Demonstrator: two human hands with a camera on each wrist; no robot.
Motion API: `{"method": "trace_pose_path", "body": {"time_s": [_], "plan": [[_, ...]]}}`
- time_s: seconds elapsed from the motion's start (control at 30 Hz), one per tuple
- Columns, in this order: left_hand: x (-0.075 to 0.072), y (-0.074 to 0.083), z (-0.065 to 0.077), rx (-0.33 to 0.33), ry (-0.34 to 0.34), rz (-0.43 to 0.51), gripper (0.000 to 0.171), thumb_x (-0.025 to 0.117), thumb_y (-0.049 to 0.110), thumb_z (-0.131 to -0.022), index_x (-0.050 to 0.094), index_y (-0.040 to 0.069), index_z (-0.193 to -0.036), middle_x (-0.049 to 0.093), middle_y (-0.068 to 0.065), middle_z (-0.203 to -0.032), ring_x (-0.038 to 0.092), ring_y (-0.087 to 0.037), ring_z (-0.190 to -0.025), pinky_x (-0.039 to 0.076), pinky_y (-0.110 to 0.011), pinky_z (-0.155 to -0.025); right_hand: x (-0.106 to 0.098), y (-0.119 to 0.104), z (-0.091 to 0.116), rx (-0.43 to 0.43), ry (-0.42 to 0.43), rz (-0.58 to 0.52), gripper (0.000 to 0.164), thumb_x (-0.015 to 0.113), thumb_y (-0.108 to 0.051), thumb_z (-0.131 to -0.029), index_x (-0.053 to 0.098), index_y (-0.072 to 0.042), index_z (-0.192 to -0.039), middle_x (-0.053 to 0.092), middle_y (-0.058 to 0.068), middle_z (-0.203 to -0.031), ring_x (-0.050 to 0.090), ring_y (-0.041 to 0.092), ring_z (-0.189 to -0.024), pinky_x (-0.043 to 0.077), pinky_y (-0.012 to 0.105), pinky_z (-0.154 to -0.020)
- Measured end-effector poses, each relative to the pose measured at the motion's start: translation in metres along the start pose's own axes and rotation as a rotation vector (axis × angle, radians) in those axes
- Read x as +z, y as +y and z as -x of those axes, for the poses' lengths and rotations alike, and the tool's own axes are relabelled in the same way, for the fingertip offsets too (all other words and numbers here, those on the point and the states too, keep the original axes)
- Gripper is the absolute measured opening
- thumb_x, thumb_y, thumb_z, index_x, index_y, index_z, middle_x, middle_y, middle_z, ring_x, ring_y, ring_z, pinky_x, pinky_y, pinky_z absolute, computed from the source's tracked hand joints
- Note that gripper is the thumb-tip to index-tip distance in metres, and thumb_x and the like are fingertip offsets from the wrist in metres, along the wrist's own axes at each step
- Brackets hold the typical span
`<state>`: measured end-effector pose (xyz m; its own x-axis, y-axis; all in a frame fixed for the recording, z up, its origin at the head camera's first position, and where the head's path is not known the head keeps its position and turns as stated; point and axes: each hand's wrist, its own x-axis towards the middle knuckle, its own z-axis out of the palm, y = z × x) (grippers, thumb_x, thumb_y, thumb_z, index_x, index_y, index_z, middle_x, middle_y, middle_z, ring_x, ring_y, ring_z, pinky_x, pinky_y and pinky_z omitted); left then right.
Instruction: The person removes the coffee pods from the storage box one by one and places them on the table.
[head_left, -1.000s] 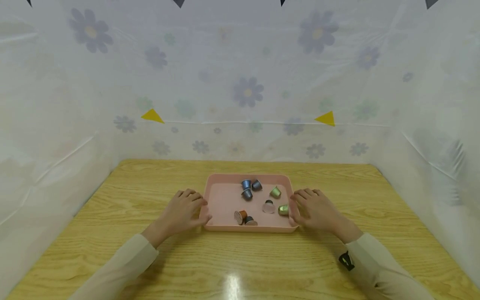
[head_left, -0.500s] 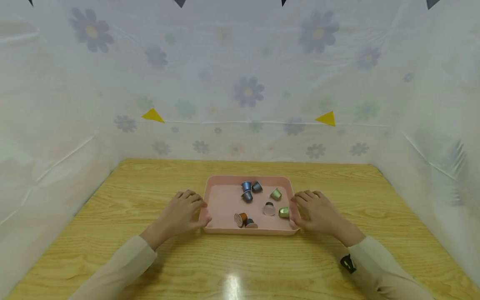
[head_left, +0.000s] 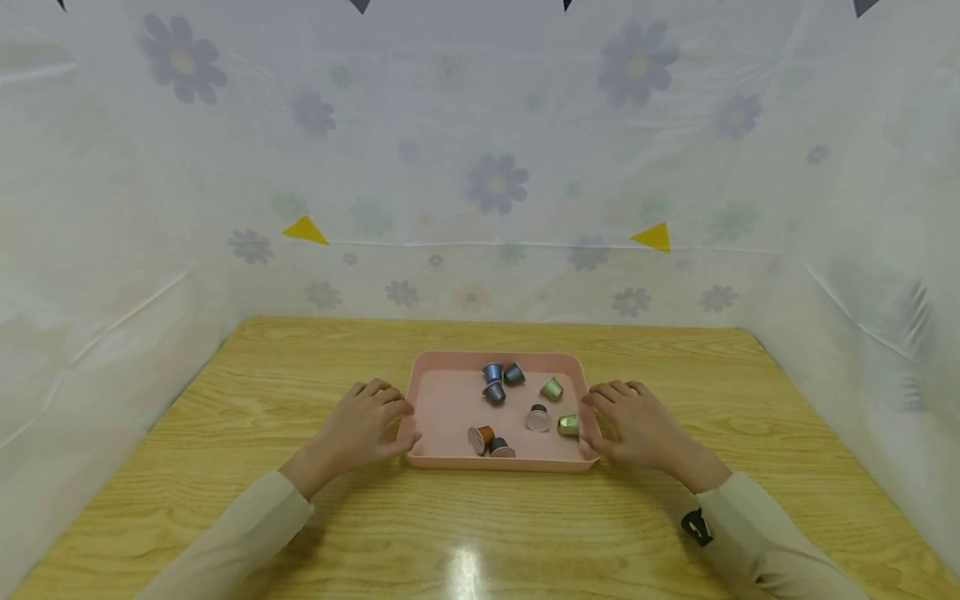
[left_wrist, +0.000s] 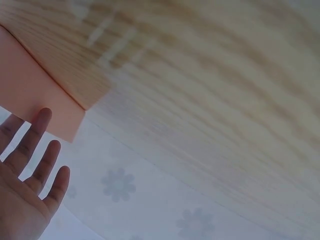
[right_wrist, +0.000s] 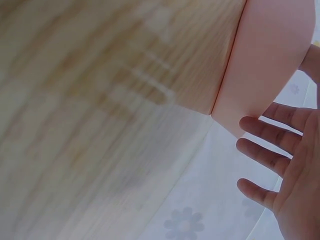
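A shallow pink tray (head_left: 450, 463) sits on the wooden table with several coffee capsules in it. A blue capsule (head_left: 492, 372) and two dark grey-blue ones cluster near the back. Two green capsules, one of them (head_left: 552, 388) farther back, lie at the right beside a pale capsule with a dark end (head_left: 537, 417). An orange capsule (head_left: 481, 438) and a dark capsule (head_left: 501, 448) lie by the front wall. My left hand (head_left: 367, 423) touches the tray's left side; my right hand (head_left: 633, 425) touches the right side. Both wrist views show mostly straight fingers against the outer wall.
The wooden table (head_left: 480, 525) extends around the tray. Whitish sheeting with a flower print (head_left: 497, 183) rises behind it and at both sides. Two yellow triangles (head_left: 306, 231) show on the back sheet.
The tray has shifted slightly toward me with its capsules during the first half second. Both hands stay at its sides; since then almost nothing has moved.
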<state>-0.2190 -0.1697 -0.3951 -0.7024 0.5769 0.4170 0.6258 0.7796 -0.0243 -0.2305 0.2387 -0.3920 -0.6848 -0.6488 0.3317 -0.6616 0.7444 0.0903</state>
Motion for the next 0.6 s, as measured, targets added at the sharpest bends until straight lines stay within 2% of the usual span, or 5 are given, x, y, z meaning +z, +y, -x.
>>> {"method": "trace_pose_path", "body": {"time_s": [0.33,0.6], "plan": [[0.0020,-0.0035,-0.0035,0.008,0.030,-0.002,0.026,0.061,0.035,-0.080,0.068,0.018,-0.099,0.066,0.001,-0.096,0.056,-0.022,-0.094,0.046,-0.040,-0.078,0.0013,0.0017,-0.0030,-0.029,0.093,0.048,0.042,0.064,-0.039,-0.076,0.063,-0.009,-0.105,0.062,0.007,-0.104,0.056,0.026,-0.098,0.043,0.050,-0.083],[0.0006,-0.0034,-0.0051,-0.073,-0.036,-0.005,0.032,0.058,0.035,-0.083,0.065,0.015,-0.107,0.064,-0.002,-0.106,0.055,-0.024,-0.098,0.046,-0.044,-0.083,-0.0013,0.0017,-0.0085,-0.030,0.062,0.080,0.047,0.063,-0.041,-0.078,0.061,-0.008,-0.112,0.060,0.007,-0.110,0.055,0.027,-0.103,0.042,0.050,-0.087]]}}
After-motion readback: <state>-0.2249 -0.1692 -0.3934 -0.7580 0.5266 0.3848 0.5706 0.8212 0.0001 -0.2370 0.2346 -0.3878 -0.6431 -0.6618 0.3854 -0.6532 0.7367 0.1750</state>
